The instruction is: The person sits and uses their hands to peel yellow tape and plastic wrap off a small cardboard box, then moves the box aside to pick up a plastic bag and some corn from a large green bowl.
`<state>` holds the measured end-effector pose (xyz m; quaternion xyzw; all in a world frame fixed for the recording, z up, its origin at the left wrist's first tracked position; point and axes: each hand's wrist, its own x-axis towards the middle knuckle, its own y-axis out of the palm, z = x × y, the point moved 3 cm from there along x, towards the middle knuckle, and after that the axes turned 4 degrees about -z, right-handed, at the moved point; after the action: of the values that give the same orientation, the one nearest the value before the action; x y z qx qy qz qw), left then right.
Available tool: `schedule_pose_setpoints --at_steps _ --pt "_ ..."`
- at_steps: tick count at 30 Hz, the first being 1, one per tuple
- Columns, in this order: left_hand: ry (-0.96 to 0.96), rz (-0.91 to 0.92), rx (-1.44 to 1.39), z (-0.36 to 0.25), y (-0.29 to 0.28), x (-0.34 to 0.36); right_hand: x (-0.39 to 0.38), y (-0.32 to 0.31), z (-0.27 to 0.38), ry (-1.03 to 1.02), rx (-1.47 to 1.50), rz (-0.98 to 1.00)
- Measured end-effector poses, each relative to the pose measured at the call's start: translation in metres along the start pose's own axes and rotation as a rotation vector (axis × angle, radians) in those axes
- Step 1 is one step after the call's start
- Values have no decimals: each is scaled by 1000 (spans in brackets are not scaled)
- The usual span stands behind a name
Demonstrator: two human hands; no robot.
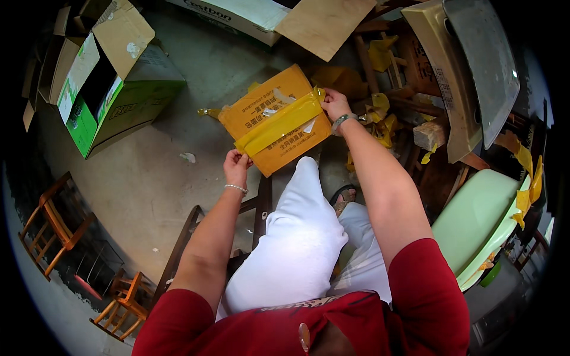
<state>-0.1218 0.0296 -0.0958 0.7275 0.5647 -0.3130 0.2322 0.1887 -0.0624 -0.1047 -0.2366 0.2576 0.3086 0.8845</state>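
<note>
A brown cardboard box (252, 114) with dark print lies in front of my knees. Across its upper face runs a wide strip of yellow packing tape (276, 126), slanting from lower left to upper right. My left hand (236, 168) is closed in a pinch on the strip's left end, at the box's near-left edge. At the opposite edge, my right hand (336, 104) grips the other end with its fingers closed. Torn whitish patches mark the box face near the tape. Another twist of yellow tape (208, 112) sticks out past the box's left corner.
Open green cartons (133, 98) stand at the left, and another carton (237, 18) lies at the far side. Crumpled yellow tape (383, 121) clings among wooden pieces on the right. A pale green basin (472, 216) is at the near right. Small wooden chairs (56, 222) stand at the left.
</note>
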Motion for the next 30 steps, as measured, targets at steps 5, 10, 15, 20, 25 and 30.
schedule_pose_setpoints --at_steps 5,10,15,20,25,30 --pt "-4 29 31 3 3 2 3 -5 -7 85 36 -124" --pt "-55 -63 58 5 -2 3 -1 -11 -7 75 -215 -497" --pt "296 -326 395 -23 -21 -3 -20 -28 4 -347 -135 -680" --pt "476 -31 486 -47 8 -13 -52 18 27 -311 -402 -269" --pt "319 -111 354 -20 20 -5 -43 21 28 -179 -554 -92" --pt "244 -133 319 -9 18 6 -37 21 30 -49 -556 46"
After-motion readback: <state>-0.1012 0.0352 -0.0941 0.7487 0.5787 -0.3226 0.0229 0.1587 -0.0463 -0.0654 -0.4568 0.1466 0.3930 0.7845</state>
